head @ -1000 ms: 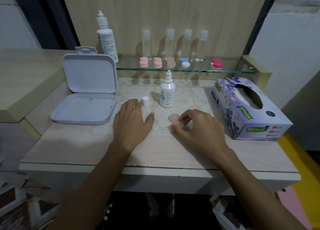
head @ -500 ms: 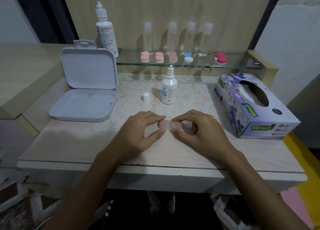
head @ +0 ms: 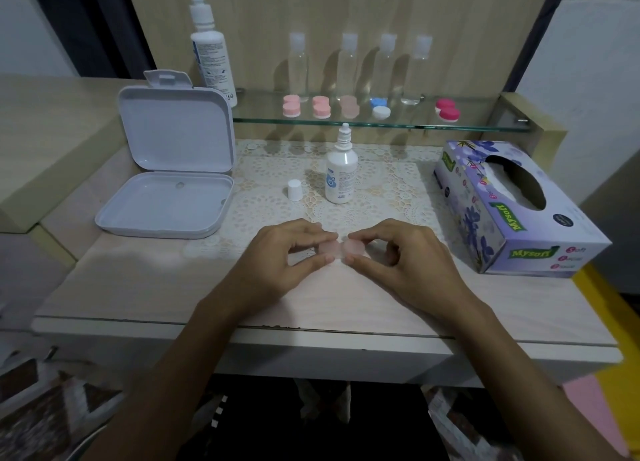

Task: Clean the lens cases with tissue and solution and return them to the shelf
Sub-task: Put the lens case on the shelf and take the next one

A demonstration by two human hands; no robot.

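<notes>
Pale pink lens case (head: 341, 248), pinched at each end by left hand (head: 280, 256) and right hand (head: 401, 258); solution bottle (head: 341, 176) at 12 o'clock.

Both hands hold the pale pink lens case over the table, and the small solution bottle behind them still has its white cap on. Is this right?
Not quite. The head view shows the small solution bottle uncapped: its white cap stands on the lace mat beside it, toward the white box. The rest holds: the left hand and the right hand both pinch the pale pink lens case over the table.
</notes>
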